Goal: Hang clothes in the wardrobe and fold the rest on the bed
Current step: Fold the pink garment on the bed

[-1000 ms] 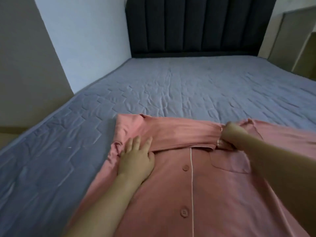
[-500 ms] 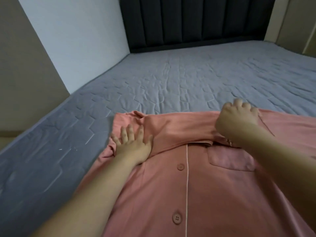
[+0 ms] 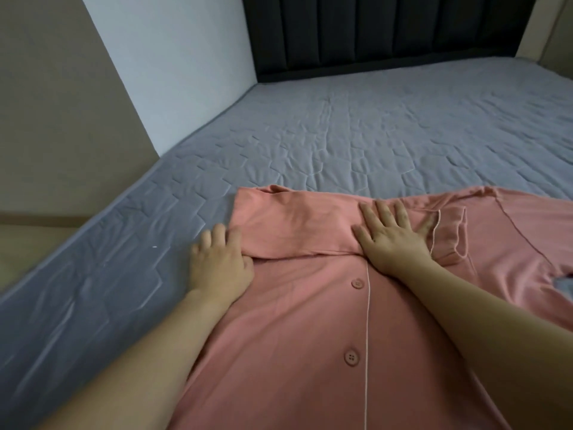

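Nearest to us, the pink shirt (image 3: 310,352) lies flat on the bed (image 3: 341,135), front side up, filling the lower middle and right of the view. It is a soft, matte, salmon-pink fabric with a thin white piping line (image 3: 366,336) running up the placket. Just left of that line we see two matching pink buttons, the nearer button (image 3: 351,357) and the farther button (image 3: 357,283). A chest pocket (image 3: 449,240), edged with the same white piping, sits on the right side of the shirt.

Our two bare forearms reach in from the bottom corners. Our left hand (image 3: 217,262) rests at the shirt's left edge where it meets the grey cover; its fingers are curled at the corner of the folded sleeve (image 3: 294,225), though we cannot tell whether they actually pinch the cloth. Our right hand (image 3: 393,237) lies flat with fingers spread and straight, pressing on the right end of the sleeve, just left of the pocket.

The sleeve is folded across the chest as a broad horizontal band, its lower edge a neat crease. Farther right, the other shoulder spreads out toward the frame edge.

Beyond the shirt stretches the quilted blue-grey bed cover, creased in places. At the far end stands a dark padded headboard (image 3: 387,29), with a pale wall (image 3: 173,57) to its left.
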Motion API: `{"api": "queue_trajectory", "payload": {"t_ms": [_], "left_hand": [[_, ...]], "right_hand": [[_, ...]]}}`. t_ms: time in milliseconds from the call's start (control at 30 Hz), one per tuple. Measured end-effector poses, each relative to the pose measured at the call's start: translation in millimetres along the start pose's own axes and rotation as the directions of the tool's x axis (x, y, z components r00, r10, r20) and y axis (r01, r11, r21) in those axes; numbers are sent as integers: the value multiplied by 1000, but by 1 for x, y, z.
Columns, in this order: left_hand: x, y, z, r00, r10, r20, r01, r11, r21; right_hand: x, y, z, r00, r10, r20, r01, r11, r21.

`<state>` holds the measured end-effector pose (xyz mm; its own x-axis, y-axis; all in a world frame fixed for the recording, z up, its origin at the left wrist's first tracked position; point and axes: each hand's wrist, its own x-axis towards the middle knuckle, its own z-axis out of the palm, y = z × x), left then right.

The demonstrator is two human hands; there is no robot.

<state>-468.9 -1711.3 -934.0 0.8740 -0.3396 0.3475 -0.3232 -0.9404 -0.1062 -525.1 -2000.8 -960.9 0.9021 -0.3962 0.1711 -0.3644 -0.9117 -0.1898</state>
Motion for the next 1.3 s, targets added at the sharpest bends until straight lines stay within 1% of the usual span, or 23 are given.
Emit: {"api": "queue_trajectory", "payload": {"t_ms": [67,200,267,367,400,467,500,533,567,600,633,667,700,733,767,800,833,900,1000,1067,1133,1200,1300], "left_hand": [[8,-8,-5,982,-169,83,170,985,-10],[26,-36,-3,933,-349,81,354,934,-45],[17,-50,5,934,-337,116,342,940,-22],[3,-56,8,961,-155,231,173,983,-60],[8,-55,0,930,-100,352,122,992,-40],[26,-46,-29,768,-106,632,99,994,46],[36,-39,-43,681,-132,721,114,991,75],[47,-29,-55,650,-144,746,130,989,77],[57,-17,-66,692,-133,710,124,990,64],[65,-3,-72,797,-97,596,86,995,46],[70,13,-72,901,-37,433,35,999,14],[73,29,-64,957,34,288,-20,999,-49],[71,42,-53,966,107,235,-75,987,-141],[67,49,-39,943,155,293,-95,973,-209],[62,49,-21,904,157,399,-69,972,-226],[57,40,-2,873,111,475,-11,978,-208],[55,30,15,877,47,478,49,981,-185],[66,14,36,911,-45,409,125,977,-171],[88,12,42,962,-54,268,93,987,-134],[103,19,37,999,39,34,-33,986,-161],[118,30,32,965,242,-99,-255,955,-150],[129,38,31,937,346,-49,-349,919,-182],[125,37,48,945,257,200,-218,955,-201]], "right_hand": [[-1,-2,-2,1000,6,14,-6,1000,15],[-3,-2,-4,1000,21,-2,-21,1000,-6],[-5,-2,-5,1000,18,1,-18,1000,-17],[-4,-2,-4,999,33,10,-33,999,12],[-3,-2,-3,999,32,5,-32,999,10],[-2,0,-5,1000,30,10,-30,999,14],[-2,1,-5,999,31,22,-31,999,23],[-3,1,-4,999,33,39,-34,999,27],[-3,1,-5,998,32,58,-34,999,33],[-3,0,-6,996,27,85,-31,998,50],[-3,0,-7,993,22,117,-31,997,70],[-1,1,-10,990,0,143,-16,994,106],[1,3,-14,987,-42,156,19,989,144],[3,4,-19,985,-75,154,47,983,179],[5,8,-25,978,-109,175,69,973,220],[6,12,-31,972,-88,216,18,951,308],[7,17,-37,967,-53,249,-53,915,400],[9,29,-39,963,-40,268,-62,931,360],[1,36,-26,970,-98,221,92,995,40],[-4,36,-14,988,-94,124,97,995,-15],[-3,33,-8,994,-86,72,88,996,-26],[-3,34,-6,995,-76,63,79,996,-44],[-5,35,-5,999,-35,12,36,997,-65]]}}
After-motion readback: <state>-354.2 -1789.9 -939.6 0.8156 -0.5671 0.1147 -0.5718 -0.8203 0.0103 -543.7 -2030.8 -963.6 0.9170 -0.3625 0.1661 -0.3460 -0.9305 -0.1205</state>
